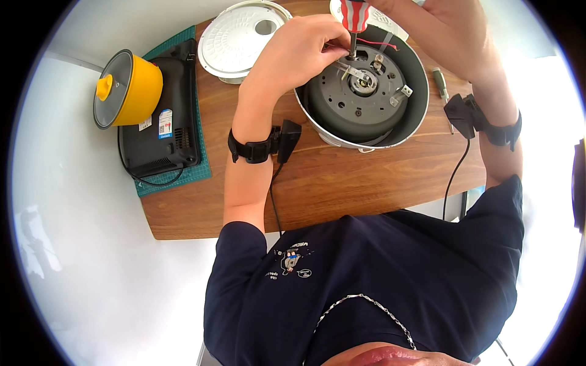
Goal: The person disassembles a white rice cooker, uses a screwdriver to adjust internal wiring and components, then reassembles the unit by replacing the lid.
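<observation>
My right hand (448, 21) is closed on the top of a screwdriver (354, 17) with a red-and-white handle, its fingers partly cut off by the upper edge. The metal shaft points down into an opened round appliance body (421, 100), which looks like a rice cooker turned over. Inside sits a dark grey round metal piece (342, 104) with holes, small brackets and a central fitting (364, 83). Beside the screwdriver tip, my left hand (305, 52) is pinched at the far left rim; what its fingertips hold is hidden. A red wire (381, 44) runs across the far side.
Left of the body lies a white round perforated cover (235, 39). Another white part (390, 24) is behind it. A small screwdriver (440, 82) lies at the right. On a green mat (204, 165), a black appliance (165, 143) carries a yellow lidded pot (143, 88). Cables hang from both wrist straps.
</observation>
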Motion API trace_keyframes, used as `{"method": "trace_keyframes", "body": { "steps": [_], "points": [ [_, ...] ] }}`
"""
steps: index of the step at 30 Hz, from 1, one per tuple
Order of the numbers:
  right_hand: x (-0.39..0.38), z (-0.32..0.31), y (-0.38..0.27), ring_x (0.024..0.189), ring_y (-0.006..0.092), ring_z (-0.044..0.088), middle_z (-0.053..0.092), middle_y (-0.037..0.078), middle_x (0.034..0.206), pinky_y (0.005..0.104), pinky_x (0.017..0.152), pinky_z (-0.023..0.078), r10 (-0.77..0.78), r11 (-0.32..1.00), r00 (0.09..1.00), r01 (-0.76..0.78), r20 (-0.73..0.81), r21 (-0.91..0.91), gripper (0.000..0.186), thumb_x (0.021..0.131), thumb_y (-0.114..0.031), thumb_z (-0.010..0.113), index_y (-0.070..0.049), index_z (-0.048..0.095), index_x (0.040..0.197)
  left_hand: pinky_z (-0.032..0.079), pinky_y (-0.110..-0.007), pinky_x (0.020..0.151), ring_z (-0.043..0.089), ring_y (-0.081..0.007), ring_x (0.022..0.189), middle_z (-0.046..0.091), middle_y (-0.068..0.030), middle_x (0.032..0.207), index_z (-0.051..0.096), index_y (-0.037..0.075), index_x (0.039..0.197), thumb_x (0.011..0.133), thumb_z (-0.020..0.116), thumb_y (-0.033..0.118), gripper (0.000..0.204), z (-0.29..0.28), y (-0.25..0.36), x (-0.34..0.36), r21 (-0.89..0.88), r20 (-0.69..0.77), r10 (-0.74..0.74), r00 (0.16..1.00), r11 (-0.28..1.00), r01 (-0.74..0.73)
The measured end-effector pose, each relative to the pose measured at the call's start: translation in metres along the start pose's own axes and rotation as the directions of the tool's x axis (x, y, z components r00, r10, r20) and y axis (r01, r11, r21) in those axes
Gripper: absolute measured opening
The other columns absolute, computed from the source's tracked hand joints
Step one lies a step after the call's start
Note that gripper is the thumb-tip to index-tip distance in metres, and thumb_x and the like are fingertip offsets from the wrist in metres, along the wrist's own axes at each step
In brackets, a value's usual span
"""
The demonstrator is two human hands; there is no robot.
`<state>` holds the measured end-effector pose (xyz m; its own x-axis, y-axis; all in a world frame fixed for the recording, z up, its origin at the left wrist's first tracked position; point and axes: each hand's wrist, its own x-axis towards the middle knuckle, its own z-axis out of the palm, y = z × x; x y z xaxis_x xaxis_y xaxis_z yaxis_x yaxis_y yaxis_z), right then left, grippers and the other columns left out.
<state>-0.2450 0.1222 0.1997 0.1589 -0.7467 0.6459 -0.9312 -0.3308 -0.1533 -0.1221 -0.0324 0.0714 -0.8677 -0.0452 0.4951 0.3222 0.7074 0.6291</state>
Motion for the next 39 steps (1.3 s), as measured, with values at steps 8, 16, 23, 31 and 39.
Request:
{"method": "trace_keyframes", "body": {
  "steps": [8,16,23,31,39],
  "points": [
    [0.008,-0.012,-0.009,0.084,0.0214,0.063,0.067,0.014,0.105,0.0344,0.075,0.052,0.127,0.988,0.99,-0.131,0.053,0.085,0.042,0.091,0.005,0.061,-0.004,0.067,0.131,0.056,-0.036,0.074,0.071,-0.0257,0.082,0.071,-0.01,0.091,0.073,0.001,0.097,0.084,0.08,0.012,0.018,0.004,-0.003,0.005,-0.096,-0.008,-0.021,1.0,0.995,0.02],
    [0.001,0.01,0.013,0.084,0.0178,0.062,0.067,0.011,0.108,0.0305,0.083,0.056,-0.008,0.946,0.997,0.032,-0.078,0.322,0.041,0.089,0.005,0.068,-0.005,0.067,0.128,0.054,-0.038,0.072,0.068,-0.0285,0.079,0.07,-0.0102,0.093,0.076,0.002,0.095,0.081,0.083,0.016,0.021,0.014,-0.011,0.005,0.015,0.013,0.029,0.999,0.999,-0.029],
    [0.007,-0.006,-0.018,0.081,0.0157,0.062,0.067,0.007,0.104,0.0304,0.082,0.057,0.192,0.976,0.981,-0.189,-0.026,0.11,0.035,0.089,0.0,0.074,-0.006,0.07,0.123,0.053,-0.038,0.071,0.068,-0.0298,0.077,0.07,-0.011,0.09,0.077,0.003,0.096,0.079,0.083,0.014,0.021,0.015,-0.011,0.005,-0.011,-0.005,0.01,1.0,1.0,-0.01],
    [0.002,-0.003,-0.002,0.099,0.0194,0.068,0.07,0.014,0.12,0.0303,0.088,0.057,0.097,0.846,0.993,-0.118,0.066,0.52,0.04,0.093,0.006,0.066,0.002,0.064,0.132,0.056,-0.037,0.072,0.071,-0.0304,0.079,0.074,-0.0124,0.09,0.078,0.003,0.095,0.079,0.084,0.013,0.02,0.015,-0.008,0.01,-0.053,0.015,0.007,1.0,0.999,-0.006],
    [0.004,0.001,0.0,0.098,0.0181,0.067,0.07,0.014,0.118,0.028,0.085,0.055,-0.042,0.869,0.989,-0.033,0.14,0.494,0.043,0.092,0.009,0.064,0.002,0.062,0.134,0.056,-0.031,0.07,0.072,-0.0228,0.074,0.075,-0.0114,0.083,0.078,0.002,0.098,0.083,0.082,0.013,0.019,0.005,0.01,0.009,0.201,0.155,-0.231,0.961,0.959,0.198]
  ]
}}
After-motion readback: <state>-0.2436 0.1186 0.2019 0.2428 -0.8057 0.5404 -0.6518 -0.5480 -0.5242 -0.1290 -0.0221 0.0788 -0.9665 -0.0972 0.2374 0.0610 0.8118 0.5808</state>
